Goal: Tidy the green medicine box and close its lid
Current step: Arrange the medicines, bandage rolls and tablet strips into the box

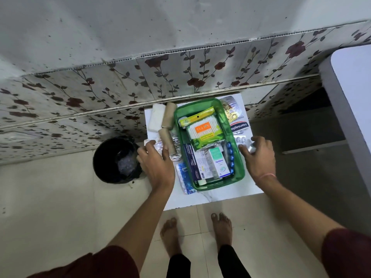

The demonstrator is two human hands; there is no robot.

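Observation:
The green medicine box [239,169] lies open on a small white table [216,197], holding a cotton-bud pack [204,131], a white Optibex carton [218,163], a blue blister strip [230,157] and other cartons. I see no lid. My left hand [156,165] hovers left of the box with fingers spread over silver blister strips [176,155] and touches a tan bandage roll [167,142]. On the other side of the box, my right hand [259,155] curls around a small silvery item [251,147].
A black bin [116,159] stands on the floor left of the table. A white bandage [156,119] and another tan roll [168,115] lie at the table's back left. Gold strips [230,111] and a Hansaplast pack [240,125] lie right of the box. A grey surface [351,97] juts at right.

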